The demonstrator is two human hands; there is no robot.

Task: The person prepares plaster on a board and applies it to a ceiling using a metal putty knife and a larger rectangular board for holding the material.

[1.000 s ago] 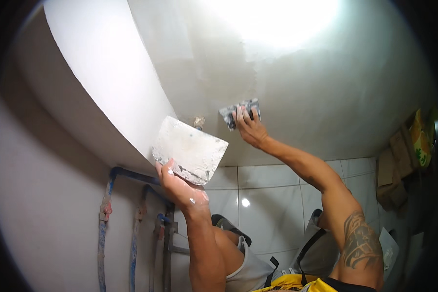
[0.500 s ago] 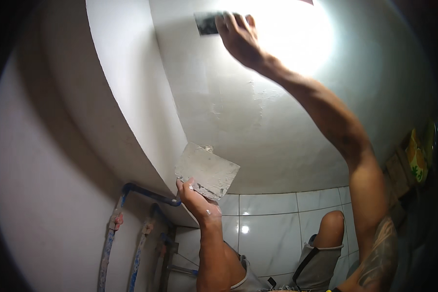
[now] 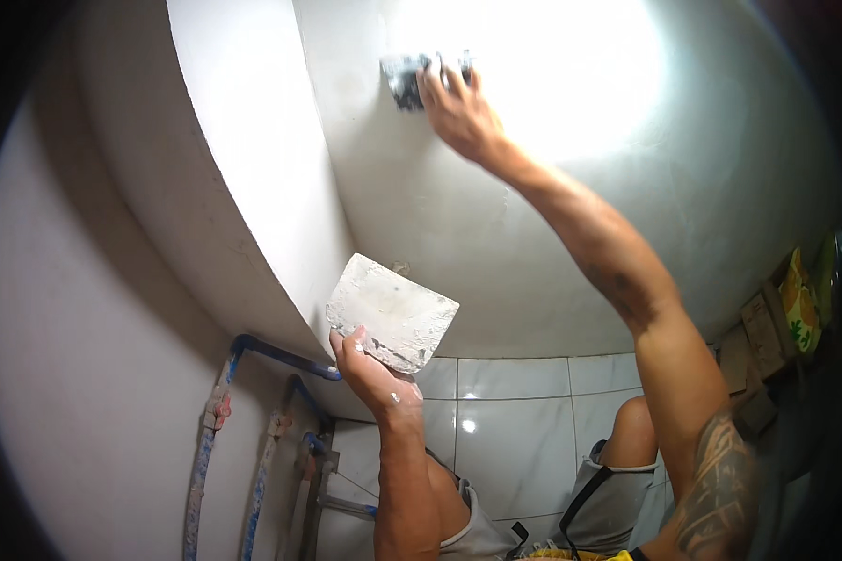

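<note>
My left hand (image 3: 379,374) grips a flat plate (image 3: 393,304) smeared with whitish plaster, its thumb on top near the lower edge. Patches of dried paste crust the plate's rim. Up at the wall (image 3: 421,206), my right hand (image 3: 460,112) is wrapped round a dark, wide-bladed putty knife (image 3: 404,82). The blade lies against or very near the grey-white wall surface, and bright lamp light washes out the area beside it. Slight blur hides the knife's handle under my fingers.
Blue pipes (image 3: 281,355) with red-handled valves run along the left wall below a protruding white ledge (image 3: 253,122). White glossy tiles (image 3: 515,449) cover the lower wall. Cardboard boxes (image 3: 762,332) and a yellow-green packet (image 3: 799,299) stand at the right.
My right hand and the putty knife have moved down in the view, with the elbow shifting left. The plaster plate in my left hand has risen slightly and tilted.
</note>
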